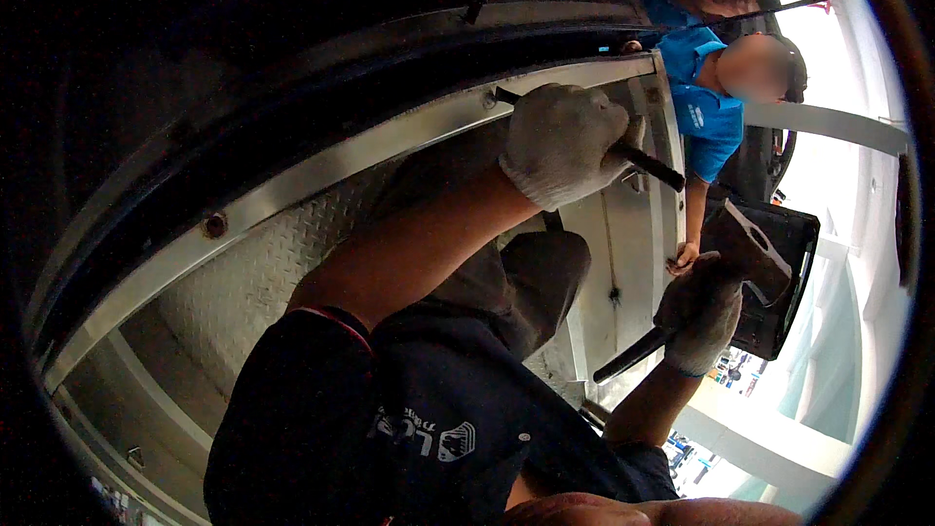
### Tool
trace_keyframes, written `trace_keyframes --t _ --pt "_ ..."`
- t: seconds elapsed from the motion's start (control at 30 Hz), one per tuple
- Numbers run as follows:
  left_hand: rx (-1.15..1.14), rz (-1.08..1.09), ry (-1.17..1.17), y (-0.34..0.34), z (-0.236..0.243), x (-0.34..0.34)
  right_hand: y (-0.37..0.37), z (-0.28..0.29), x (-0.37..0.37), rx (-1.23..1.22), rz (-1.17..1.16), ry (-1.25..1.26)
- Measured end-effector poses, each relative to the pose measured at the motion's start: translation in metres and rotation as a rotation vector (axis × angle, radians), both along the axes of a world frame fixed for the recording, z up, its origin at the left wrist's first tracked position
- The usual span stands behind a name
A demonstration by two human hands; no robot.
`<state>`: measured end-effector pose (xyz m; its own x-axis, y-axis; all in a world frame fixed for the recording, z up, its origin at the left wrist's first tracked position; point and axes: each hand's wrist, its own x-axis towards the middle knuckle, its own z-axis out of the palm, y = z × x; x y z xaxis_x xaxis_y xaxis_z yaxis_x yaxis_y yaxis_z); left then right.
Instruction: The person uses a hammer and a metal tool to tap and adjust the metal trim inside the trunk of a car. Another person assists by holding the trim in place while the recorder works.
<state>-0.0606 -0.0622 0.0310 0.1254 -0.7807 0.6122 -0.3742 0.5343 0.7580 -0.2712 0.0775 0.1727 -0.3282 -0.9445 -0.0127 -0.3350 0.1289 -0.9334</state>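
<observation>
My left hand (565,136), in a light knitted work glove, is closed around a dark metal rod (654,168). The rod's far end meets the metal rail (380,144) close to a round hole; its other end sticks out to the right, below my fist. Lower right, my gloved right hand (703,317) grips a hammer (765,258) by its dark handle. The hammer's broad head is raised to the right of the rod, apart from it.
A co-worker in a blue shirt (706,122) is at the upper right, one hand (687,258) on the frame's edge. Patterned metal plate (263,282) lies under the rail. A dark, glossy panel (292,29) runs above it. Behind the hammer is a black tray-like thing (799,282).
</observation>
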Motion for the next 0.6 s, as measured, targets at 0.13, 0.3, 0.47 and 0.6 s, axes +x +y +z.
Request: trace_keyframes --t 0.13,0.3,0.47,0.6 --pt "0.026 -0.044 0.023 0.004 0.003 0.004 0.001 -0.004 0.006 -0.059 0.020 0.052" --pt "-0.036 -0.048 0.014 0.008 0.000 0.008 0.000 -0.009 -0.003 -0.140 0.130 0.053" --pt "-0.047 -0.062 0.045 0.006 -0.004 0.006 -0.002 -0.014 0.011 -0.265 0.233 0.126" --pt "0.001 -0.048 0.033 0.007 -0.002 0.003 -0.005 -0.017 0.025 -0.229 0.276 0.230"
